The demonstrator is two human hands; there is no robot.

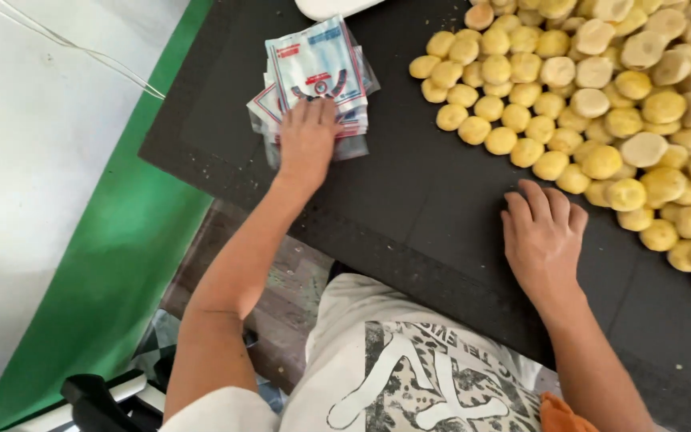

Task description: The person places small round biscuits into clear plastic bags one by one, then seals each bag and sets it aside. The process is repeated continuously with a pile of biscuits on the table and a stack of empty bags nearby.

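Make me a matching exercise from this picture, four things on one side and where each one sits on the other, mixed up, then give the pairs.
Column one:
1. left hand
2. right hand
3. yellow round pastries
4. green strip

Column two:
A. heaped on the right part of the black mat
B. flat on the bare mat, just short of the heap
C. resting on the stack of plastic packets
D. alongside the mat's left edge

Pairs: 1-C, 2-B, 3-A, 4-D
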